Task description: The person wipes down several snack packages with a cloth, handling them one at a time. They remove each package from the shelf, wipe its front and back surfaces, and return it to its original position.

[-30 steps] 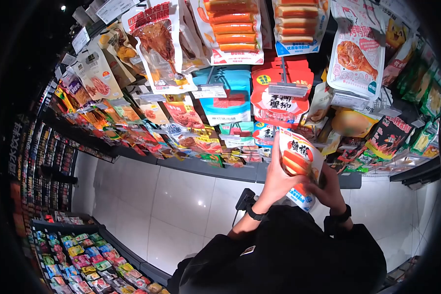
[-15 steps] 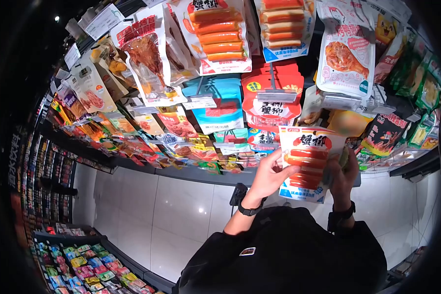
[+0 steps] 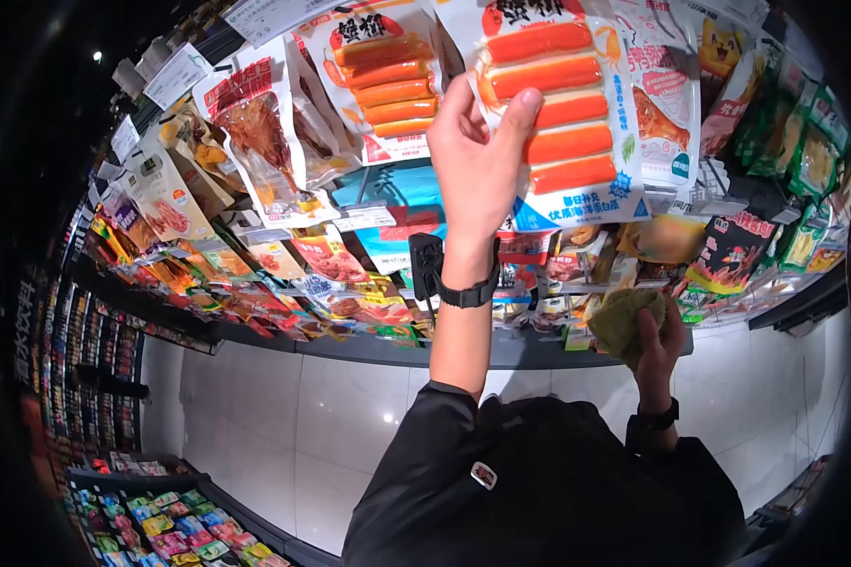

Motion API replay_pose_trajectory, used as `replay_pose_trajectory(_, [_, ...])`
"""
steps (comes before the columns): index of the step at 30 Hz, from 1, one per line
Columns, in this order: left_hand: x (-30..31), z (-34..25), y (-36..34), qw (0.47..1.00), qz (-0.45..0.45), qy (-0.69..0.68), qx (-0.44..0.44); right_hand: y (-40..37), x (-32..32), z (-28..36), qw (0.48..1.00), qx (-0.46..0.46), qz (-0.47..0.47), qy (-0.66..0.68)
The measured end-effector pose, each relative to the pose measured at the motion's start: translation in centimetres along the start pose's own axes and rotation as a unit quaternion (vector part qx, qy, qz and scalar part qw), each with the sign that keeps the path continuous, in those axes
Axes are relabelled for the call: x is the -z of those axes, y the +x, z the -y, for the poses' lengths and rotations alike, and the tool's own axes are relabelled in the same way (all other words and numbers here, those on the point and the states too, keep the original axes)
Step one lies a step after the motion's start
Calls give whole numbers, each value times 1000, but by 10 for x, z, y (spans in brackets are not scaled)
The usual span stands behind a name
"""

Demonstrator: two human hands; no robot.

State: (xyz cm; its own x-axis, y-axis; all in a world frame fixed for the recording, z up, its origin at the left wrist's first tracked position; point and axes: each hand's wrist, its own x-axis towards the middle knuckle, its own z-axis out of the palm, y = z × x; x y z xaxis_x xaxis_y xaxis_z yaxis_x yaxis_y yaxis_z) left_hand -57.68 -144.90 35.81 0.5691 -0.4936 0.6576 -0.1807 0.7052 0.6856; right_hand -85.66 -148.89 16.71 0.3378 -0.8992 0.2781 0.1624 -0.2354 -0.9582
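Note:
My left hand point(image 3: 477, 156) is raised to the upper rack and grips the left edge of a white pack of crab sticks point(image 3: 567, 118), thumb on its front. Orange-red sticks show through the clear window. Lower down on the right, my right hand point(image 3: 660, 342) is closed on a crumpled olive-green cloth point(image 3: 622, 326). A similar crab stick pack point(image 3: 388, 85) hangs just left of the held one. Behind the held pack's right edge is a white drumstick pack point(image 3: 671, 123), partly covered.
Packs of snacks hang in rows, among them a roasted leg pack point(image 3: 260, 132) and a blue pack point(image 3: 397, 213). Price tags point(image 3: 364, 218) jut out from the hooks. Below is a pale tiled floor point(image 3: 350, 397); another snack display point(image 3: 175, 520) stands at lower left.
My left hand has lifted the crab stick pack up and forward to the upper rack. My right hand has parted from the pack and now shows the green cloth, lower down.

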Motion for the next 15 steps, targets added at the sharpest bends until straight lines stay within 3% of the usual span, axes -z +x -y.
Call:
replay_pose_trajectory(3, [1, 1, 19, 1000, -6, 5, -26, -1, 1, -2, 999, 1, 25, -46])
replay_pose_trajectory(15, [-1, 6, 26, 1000, -16, -16, -3, -9, -17, -1, 997, -61, 52, 17])
